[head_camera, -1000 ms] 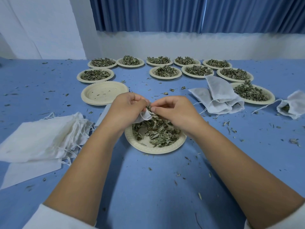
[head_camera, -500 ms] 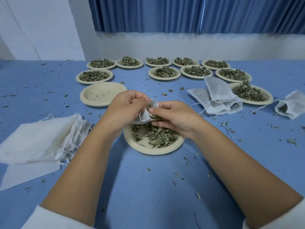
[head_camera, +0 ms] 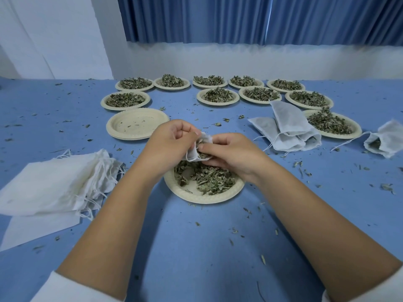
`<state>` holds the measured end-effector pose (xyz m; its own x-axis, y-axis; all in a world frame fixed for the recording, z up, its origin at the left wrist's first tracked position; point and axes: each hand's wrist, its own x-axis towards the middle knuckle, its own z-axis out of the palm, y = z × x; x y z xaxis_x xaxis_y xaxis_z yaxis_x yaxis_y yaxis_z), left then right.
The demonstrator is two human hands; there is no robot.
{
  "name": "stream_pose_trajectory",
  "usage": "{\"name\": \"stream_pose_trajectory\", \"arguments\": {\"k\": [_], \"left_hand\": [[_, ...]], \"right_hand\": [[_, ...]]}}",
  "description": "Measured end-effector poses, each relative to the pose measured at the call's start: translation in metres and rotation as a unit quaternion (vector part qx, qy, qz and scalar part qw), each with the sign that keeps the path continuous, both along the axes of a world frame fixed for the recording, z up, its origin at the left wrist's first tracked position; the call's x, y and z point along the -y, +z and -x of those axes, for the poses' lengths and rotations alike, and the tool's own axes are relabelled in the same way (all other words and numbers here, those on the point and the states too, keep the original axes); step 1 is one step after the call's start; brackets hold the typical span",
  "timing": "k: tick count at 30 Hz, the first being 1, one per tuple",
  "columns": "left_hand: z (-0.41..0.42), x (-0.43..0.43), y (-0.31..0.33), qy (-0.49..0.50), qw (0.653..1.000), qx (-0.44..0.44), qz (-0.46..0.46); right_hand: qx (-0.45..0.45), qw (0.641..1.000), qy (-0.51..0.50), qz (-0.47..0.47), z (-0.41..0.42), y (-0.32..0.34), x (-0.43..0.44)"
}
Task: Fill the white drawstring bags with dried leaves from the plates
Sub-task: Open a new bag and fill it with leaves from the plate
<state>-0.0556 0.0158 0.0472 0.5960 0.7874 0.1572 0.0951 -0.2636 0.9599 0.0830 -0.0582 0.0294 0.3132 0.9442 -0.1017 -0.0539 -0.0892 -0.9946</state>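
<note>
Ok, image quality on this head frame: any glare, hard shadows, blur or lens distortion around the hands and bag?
Head view: soft, even light, no glare on the table; faint shadows under the forearms and near plate; left hand, right hand and the bag they hold look sharp, no motion smear; wide-angle stretch swells the forearms at the bottom and tilts the curtain folds.

Plates with leaves point(head_camera: 196, 198) — eleven; empty plate stack point(head_camera: 137, 125) — one.
</note>
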Motion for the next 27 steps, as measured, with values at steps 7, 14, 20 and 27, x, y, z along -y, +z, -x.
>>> {"name": "stream_pose_trajectory", "arguments": {"k": [7,14,20,27], "left_hand": [[0.001,0.000,0.002,0.008,1.000,0.003,0.014],[0.000,0.005,0.002,-0.049,0.998,-0.006,0.027],[-0.003,0.006,-0.001,-0.076,0.996,-0.035,0.016],[0.001,0.000,0.004,0.017,0.999,0.017,0.041]], "right_hand": [[-0.043,0.999,0.015,0.002,-0.002,0.002,-0.001],[0.003,1.000,-0.020,-0.002,0.006,-0.005,-0.002],[0.075,0.995,-0.065,-0.025,0.011,-0.012,-0.002],[-0.057,0.996,0.069,-0.011,0.001,0.001,-0.001]]}}
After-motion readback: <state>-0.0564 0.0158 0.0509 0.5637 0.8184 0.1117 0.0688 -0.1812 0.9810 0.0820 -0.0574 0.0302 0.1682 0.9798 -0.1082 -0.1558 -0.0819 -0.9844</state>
